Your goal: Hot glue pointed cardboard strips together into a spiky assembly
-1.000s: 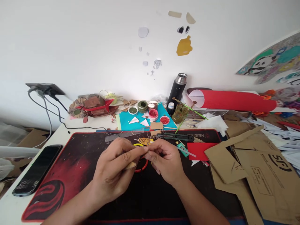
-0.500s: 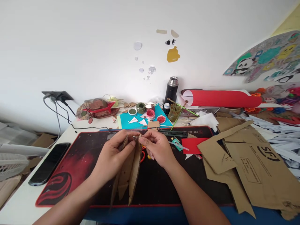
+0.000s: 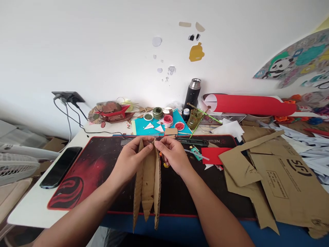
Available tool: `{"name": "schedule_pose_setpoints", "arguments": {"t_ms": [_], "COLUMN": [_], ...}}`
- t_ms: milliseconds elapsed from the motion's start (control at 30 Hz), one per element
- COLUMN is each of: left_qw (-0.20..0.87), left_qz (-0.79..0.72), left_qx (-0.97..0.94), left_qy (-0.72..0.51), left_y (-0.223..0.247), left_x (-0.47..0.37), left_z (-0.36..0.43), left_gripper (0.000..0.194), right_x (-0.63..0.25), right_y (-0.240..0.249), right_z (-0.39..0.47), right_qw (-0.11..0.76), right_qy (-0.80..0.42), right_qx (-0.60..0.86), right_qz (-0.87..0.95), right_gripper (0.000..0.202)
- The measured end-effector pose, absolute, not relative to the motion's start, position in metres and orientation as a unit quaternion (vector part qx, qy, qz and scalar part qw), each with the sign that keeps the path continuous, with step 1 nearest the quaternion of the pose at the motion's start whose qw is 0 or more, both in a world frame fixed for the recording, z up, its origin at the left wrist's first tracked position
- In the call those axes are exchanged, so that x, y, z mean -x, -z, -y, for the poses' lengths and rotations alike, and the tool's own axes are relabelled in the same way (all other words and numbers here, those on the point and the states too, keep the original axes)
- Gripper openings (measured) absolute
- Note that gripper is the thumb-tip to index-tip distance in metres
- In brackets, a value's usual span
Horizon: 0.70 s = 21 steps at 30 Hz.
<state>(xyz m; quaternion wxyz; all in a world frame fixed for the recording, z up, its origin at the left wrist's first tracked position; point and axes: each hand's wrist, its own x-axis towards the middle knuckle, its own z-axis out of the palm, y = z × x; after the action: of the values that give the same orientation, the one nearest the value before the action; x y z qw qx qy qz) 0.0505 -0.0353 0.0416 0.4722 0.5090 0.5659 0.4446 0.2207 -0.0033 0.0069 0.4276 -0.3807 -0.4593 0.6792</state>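
Note:
A folded brown cardboard piece (image 3: 147, 185) with long pointed panels hangs over the front of the dark mat (image 3: 180, 195). My left hand (image 3: 132, 157) pinches its upper end between thumb and fingers, from the left side. At the top of the right panel, my right hand (image 3: 173, 154) has thumb and fingertips closed on the cardboard edge. The two hands' fingertips nearly meet there. Anything small between the fingertips is too hidden to make out.
Paint jars (image 3: 168, 120) stand on blue paper (image 3: 141, 127) behind the mat, near a black flask (image 3: 193, 92). Cut cardboard (image 3: 288, 192) lies at the right, a phone (image 3: 61, 167) at the left. A black cutter (image 3: 194, 141) and red paper (image 3: 214, 155) rest beyond my right hand.
The view has shifted slightly. The hanging cardboard has swung more upright and its panels show more squarely to me. Both hands keep their hold at its top.

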Motion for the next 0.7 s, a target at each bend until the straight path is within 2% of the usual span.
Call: {"name": "schedule_pose_setpoints", "arguments": {"t_ms": [433, 700], "left_qw": [0.396, 0.405], "left_qz": [-0.596, -0.584], "left_qx": [-0.529, -0.535], "left_qy": [-0.456, -0.456], "left_y": [-0.0342, -0.0316], "left_x": [-0.0517, -0.0539], "left_z": [0.0282, 0.0259], "left_gripper": [0.029, 0.025], "right_x": [-0.2173, -0.2195], "right_y": [-0.004, -0.0027], "right_z": [0.0039, 0.0024], "right_qw": [0.419, 0.422], "right_qy": [-0.671, -0.676], "right_qx": [0.396, 0.383], "right_qz": [0.467, 0.467], "right_gripper": [0.049, 0.05]}}
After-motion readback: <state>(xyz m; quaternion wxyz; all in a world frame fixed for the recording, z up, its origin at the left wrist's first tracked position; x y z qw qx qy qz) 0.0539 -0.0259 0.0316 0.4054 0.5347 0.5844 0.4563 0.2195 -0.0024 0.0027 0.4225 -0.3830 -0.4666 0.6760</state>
